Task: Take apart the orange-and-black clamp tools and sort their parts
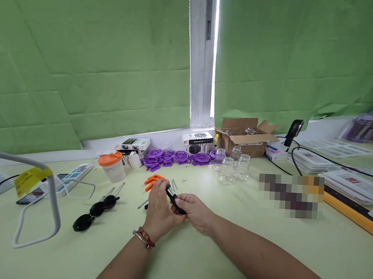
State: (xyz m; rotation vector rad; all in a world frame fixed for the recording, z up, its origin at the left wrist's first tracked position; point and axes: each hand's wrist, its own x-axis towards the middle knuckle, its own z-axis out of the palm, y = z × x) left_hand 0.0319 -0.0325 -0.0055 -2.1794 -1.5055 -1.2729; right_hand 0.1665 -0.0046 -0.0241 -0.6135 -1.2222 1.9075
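Above the table I hold a narrow black part [175, 200] between both hands; its exact kind is unclear. My left hand [159, 211] wraps round its left side, fingers closed. From the right, my right hand [196, 212] pinches it near its lower end with thumb and fingers. Just behind my left hand lie orange plastic pieces [154, 180] and a few metal screws [174, 184]. A thin metal shaft [143, 203] pokes out beside that hand, its other end partly hidden.
Black-handled tools with metal shafts [96, 209] lie left, near a grey metal frame [56, 207] and an orange-lidded cup [113, 168]. Purple plastic parts [180, 157], glass jars [227, 169] and an open carton [249, 139] line the back. An orange-edged bar [352, 215] sits right.
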